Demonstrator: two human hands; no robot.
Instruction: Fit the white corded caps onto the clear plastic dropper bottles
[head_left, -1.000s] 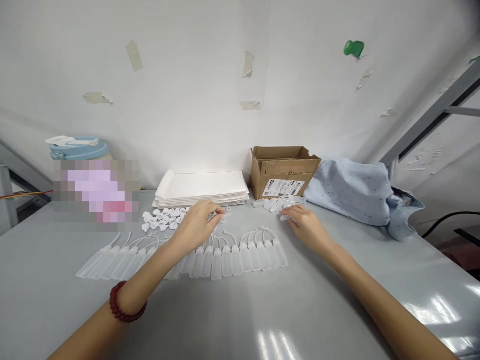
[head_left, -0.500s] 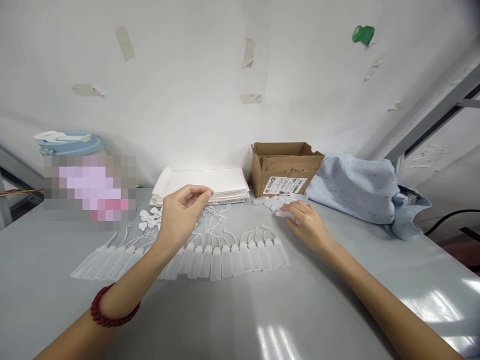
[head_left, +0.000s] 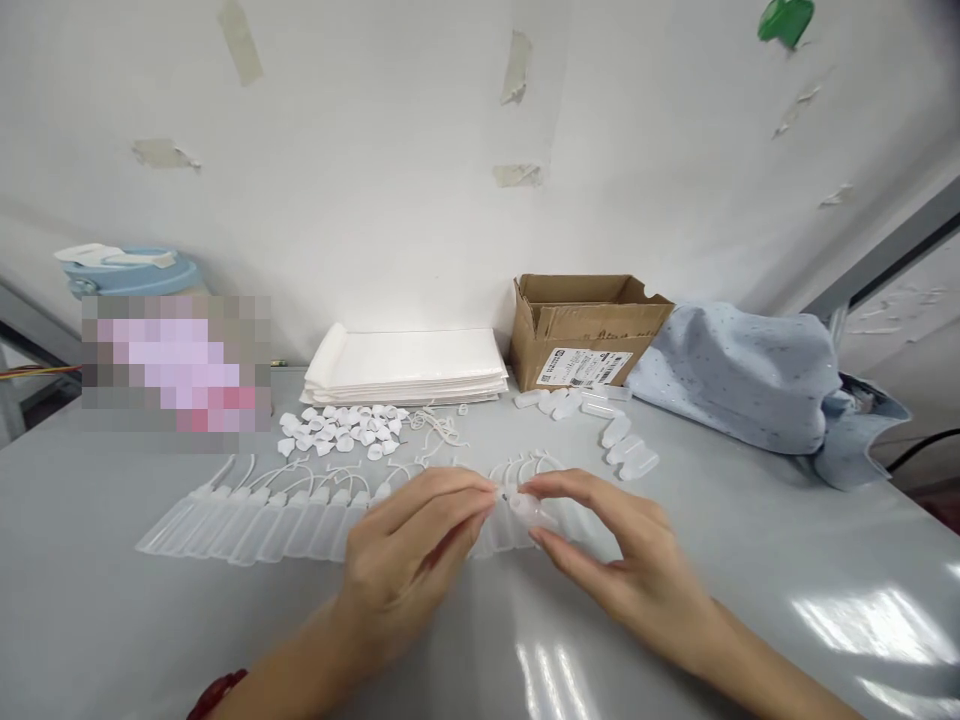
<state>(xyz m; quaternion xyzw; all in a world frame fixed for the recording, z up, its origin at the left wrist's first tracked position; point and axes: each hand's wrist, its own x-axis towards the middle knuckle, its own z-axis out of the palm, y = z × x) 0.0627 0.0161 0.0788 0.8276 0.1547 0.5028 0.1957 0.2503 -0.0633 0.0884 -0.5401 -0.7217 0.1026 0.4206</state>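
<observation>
My right hand [head_left: 615,550] grips a short translucent plastic tube [head_left: 534,510] between thumb and fingers, in front of my chest. My left hand [head_left: 420,550] is pinched shut at the near end of that tube; whatever its fingertips hold is too small to make out. Behind and below both hands runs a row of translucent bottles [head_left: 255,525] lying side by side, with white tops and thin white cords looping from them. Beyond them sit a pile of small white caps [head_left: 345,430] and a tangle of white cord [head_left: 439,428].
Several loose translucent tubes [head_left: 634,455] lie before an open cardboard box [head_left: 592,340]. A stack of white padded envelopes [head_left: 405,365] rests against the wall. Blue speckled cloth [head_left: 735,370] lies at right, a light-blue lid [head_left: 135,275] at far left.
My right hand has brought a tube from near the box to the middle. My left hand has come right and down to meet it. The view has shifted slightly.
</observation>
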